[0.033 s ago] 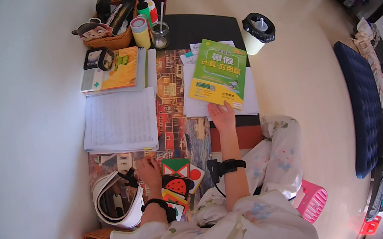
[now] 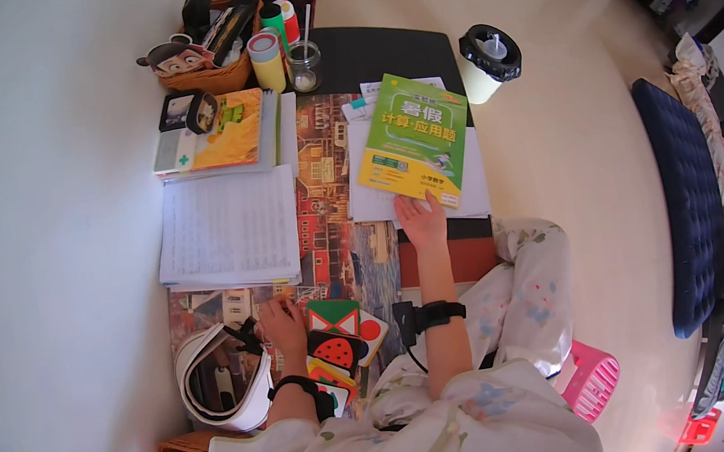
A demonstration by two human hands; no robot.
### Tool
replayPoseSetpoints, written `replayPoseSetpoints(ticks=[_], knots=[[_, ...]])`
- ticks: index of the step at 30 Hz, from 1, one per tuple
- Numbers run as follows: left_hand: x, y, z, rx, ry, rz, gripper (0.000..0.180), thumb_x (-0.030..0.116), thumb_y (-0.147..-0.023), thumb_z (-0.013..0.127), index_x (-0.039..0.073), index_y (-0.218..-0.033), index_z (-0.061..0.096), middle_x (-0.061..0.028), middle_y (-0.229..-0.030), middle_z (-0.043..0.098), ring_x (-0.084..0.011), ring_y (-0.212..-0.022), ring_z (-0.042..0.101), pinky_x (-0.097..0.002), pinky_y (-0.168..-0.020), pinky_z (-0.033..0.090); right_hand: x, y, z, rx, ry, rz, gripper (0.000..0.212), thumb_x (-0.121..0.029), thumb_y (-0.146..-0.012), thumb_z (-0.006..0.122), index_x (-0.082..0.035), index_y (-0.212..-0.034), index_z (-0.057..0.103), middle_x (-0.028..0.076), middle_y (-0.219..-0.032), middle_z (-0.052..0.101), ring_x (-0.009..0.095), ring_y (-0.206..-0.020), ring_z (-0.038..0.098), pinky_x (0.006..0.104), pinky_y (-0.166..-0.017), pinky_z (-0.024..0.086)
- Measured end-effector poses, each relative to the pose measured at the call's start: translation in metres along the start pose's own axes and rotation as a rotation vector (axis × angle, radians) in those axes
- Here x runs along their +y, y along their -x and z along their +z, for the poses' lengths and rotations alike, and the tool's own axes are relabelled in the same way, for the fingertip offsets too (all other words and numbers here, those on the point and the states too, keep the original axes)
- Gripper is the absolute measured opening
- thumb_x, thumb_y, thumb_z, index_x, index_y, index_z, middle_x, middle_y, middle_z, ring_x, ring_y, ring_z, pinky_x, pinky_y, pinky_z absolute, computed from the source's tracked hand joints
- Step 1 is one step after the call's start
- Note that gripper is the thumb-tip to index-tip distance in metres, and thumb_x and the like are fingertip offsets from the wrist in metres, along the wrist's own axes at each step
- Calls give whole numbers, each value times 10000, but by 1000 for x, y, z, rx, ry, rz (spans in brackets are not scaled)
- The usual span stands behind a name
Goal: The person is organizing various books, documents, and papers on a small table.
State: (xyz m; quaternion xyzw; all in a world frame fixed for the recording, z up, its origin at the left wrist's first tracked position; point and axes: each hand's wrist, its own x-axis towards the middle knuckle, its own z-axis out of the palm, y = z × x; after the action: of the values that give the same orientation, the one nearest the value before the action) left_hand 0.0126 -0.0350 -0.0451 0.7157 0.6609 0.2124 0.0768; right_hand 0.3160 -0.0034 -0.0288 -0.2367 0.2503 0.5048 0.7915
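Nothing moved | right hand [image 2: 421, 219] flat on green workbook [image 2: 413, 141] | left hand [image 2: 281, 326] loosely on cards [image 2: 335, 338]

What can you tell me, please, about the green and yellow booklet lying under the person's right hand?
The green and yellow paper booklet is a thin, glossy softcover, closed with its front cover up. Most of the cover is green, with a yellow band along the near edge and printed characters across the middle. It lies flat and slightly skewed on a white sheet of paper on the picture-covered table. The right hand rests on its near edge, fingers spread over the corner.
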Motion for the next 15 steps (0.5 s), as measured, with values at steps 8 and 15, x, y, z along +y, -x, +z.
replayPoseSetpoints(ticks=[8,15], knots=[[0,2,-1,23,-22,14,120,164,-769,519,57,-816,495,-102,-820,467,-272,-824,465,-391,-716,341,4,2,-7,-32,56,21,401,-267,-776,573,-30,-1060,417,111,-1087,455,257,-1074,423,418,-884,354],[-1,0,0,-20,-27,-22,128,172,-776,511,54,-825,494,-108,-825,466,-275,-839,461,-391,-726,341,0,0,-3,-12,151,64,352,-252,-796,552,-37,-1042,420,110,-1048,453,274,-1052,439,418,-894,345]])
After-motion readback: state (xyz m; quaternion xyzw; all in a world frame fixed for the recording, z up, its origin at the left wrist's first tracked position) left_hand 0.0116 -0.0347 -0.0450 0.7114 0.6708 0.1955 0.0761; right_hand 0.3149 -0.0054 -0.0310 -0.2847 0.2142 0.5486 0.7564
